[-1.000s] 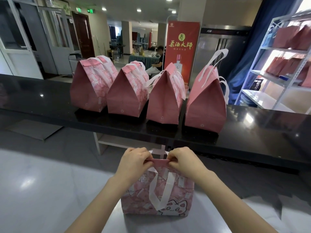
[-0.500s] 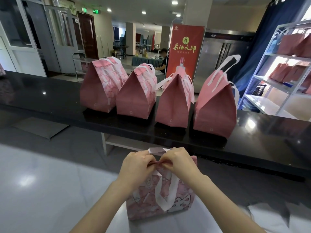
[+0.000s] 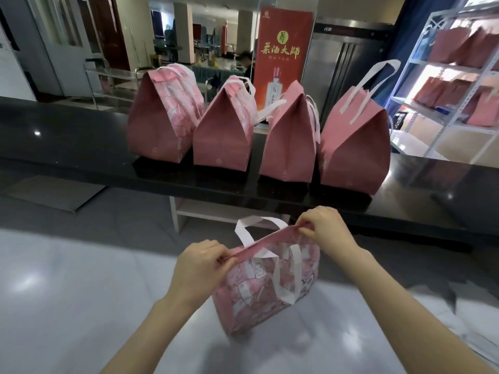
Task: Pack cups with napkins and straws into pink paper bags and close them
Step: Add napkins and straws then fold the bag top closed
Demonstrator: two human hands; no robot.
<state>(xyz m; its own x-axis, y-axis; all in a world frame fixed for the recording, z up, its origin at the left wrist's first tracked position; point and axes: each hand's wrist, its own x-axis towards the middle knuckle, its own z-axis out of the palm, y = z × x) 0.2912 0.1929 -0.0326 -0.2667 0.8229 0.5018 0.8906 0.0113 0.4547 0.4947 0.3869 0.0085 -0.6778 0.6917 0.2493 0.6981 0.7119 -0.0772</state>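
A pink patterned paper bag (image 3: 259, 295) with white handles stands on the pale worktop (image 3: 81, 306) in front of me, turned at an angle. Its top edge is pressed flat into a folded strip. My left hand (image 3: 199, 268) pinches the near left end of that strip. My right hand (image 3: 328, 230) pinches the far right end. What is inside the bag is hidden. Several closed pink bags (image 3: 224, 130) stand in a row on the black counter (image 3: 67, 147) behind.
A metal shelf rack (image 3: 442, 85) at the right holds more pink bags. A red banner (image 3: 283, 55) stands behind the counter, with a seated person partly hidden beside it. White paper lies at the right edge of the worktop (image 3: 475, 333).
My hands were together at the middle of the bag's top and have slid apart to its two ends. The bag has turned at an angle.
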